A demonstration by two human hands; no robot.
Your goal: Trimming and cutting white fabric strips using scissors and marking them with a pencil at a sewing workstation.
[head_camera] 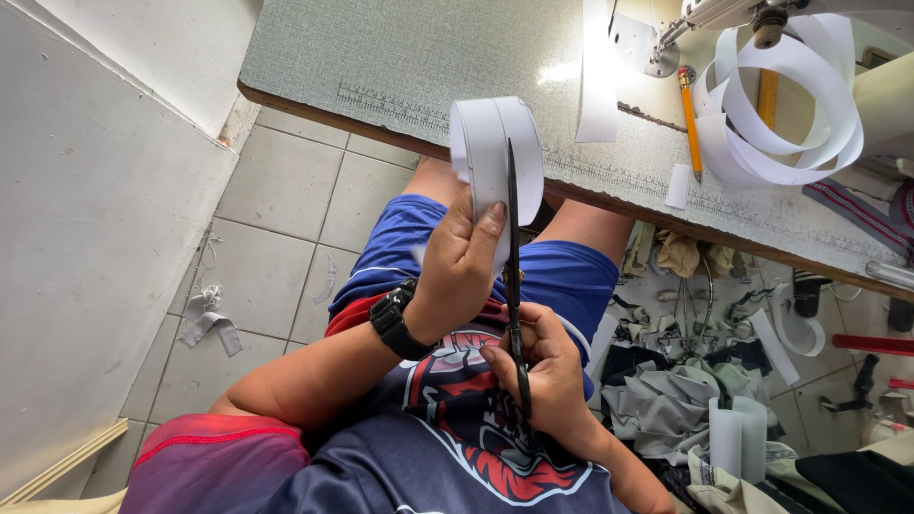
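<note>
My left hand [460, 269], with a black watch on its wrist, holds a folded white strip [487, 152] upright over my lap, thumb pressed on its front. My right hand [545, 373] grips black scissors [514, 276] by the handles. Their blades point up along the middle of the strip, the tip near its top. Both hands are close together above my blue shorts [400, 249].
A grey-green sewing table [400, 67] with a printed ruler edge lies ahead. On it are long curled white strips [781, 105], a pencil [690, 124] and a sewing machine [724, 14]. Fabric scraps [666, 395] pile on the floor at right; a white scrap [211, 319] lies on the tiles at left.
</note>
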